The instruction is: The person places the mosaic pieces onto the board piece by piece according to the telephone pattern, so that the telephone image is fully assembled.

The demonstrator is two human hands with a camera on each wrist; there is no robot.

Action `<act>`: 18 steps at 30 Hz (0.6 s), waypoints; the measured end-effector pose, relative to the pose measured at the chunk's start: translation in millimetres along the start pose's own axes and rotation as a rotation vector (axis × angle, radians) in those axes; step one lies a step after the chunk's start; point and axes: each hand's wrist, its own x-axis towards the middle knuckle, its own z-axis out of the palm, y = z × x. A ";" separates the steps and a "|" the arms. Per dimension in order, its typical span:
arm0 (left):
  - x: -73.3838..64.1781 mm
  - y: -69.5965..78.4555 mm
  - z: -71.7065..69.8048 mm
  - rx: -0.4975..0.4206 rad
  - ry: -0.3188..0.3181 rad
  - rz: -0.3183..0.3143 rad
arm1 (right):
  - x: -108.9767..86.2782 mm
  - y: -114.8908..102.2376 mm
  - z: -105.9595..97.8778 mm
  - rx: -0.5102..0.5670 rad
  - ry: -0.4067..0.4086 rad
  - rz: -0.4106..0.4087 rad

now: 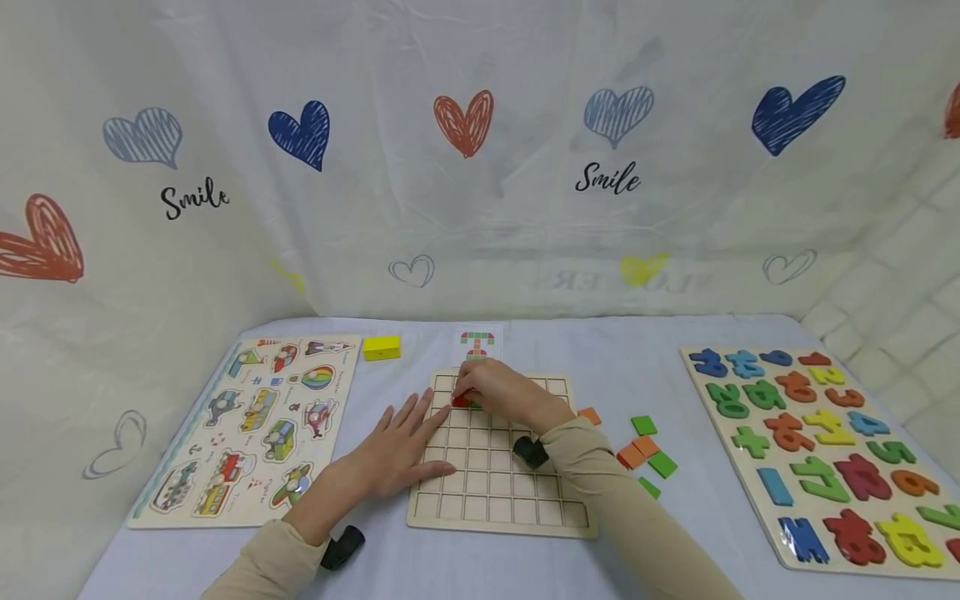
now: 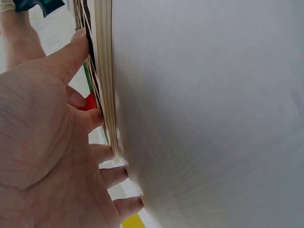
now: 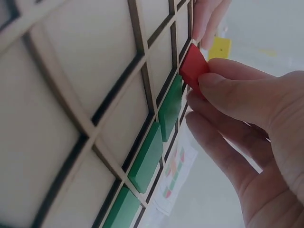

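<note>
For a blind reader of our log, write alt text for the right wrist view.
A right hand pinches a red tile at the edge of a wooden grid board, next to three green tiles in a line. Beyond the board appear fingers of the left hand, a yellow block and a blurred pattern card.

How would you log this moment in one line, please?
right hand: pinches red tile at grid board | left hand: touches board's left side | green tiles: in cells

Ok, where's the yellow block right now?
In the head view, the yellow block sits left of centre, between the picture board and the card, beyond the left hand.
</note>
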 end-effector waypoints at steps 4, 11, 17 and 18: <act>-1.5 1.9 -2.5 -0.004 0.000 0.008 | -0.3 0.1 0.1 -0.002 -0.012 -0.010; -1.2 3.3 -3.7 -0.003 0.002 0.014 | -0.6 -0.4 -0.8 -0.004 -0.012 -0.027; -1.5 3.2 -4.2 -0.002 0.004 0.010 | 1.3 -1.2 0.7 -0.035 -0.014 -0.041; -1.3 3.0 -3.8 -0.002 0.006 0.010 | 1.4 -2.0 0.5 -0.041 -0.018 -0.034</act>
